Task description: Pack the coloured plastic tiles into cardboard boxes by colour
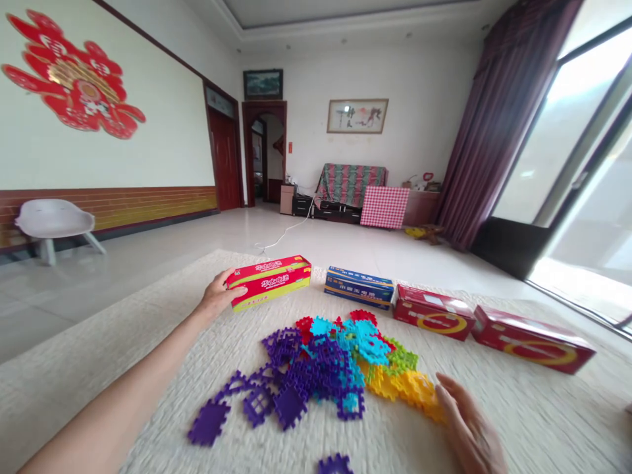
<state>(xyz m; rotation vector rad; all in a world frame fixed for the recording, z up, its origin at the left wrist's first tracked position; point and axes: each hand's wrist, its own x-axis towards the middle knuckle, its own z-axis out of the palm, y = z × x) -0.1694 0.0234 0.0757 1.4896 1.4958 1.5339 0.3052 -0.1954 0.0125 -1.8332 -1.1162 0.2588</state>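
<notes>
My left hand is closed on the left end of a long red and yellow-green battery box, thumb on its front face. The box is on or just above the carpet; I cannot tell which. My right hand is open at the right edge of the yellow pieces, its fingertips beside or touching them. Between my hands lies a loose heap of notched plastic building pieces: purple, light blue, red and green.
A blue battery box and two dark red boxes stand in a row behind the heap. One purple piece lies apart at the front. All rest on a cream carpet. A white chair stands far left.
</notes>
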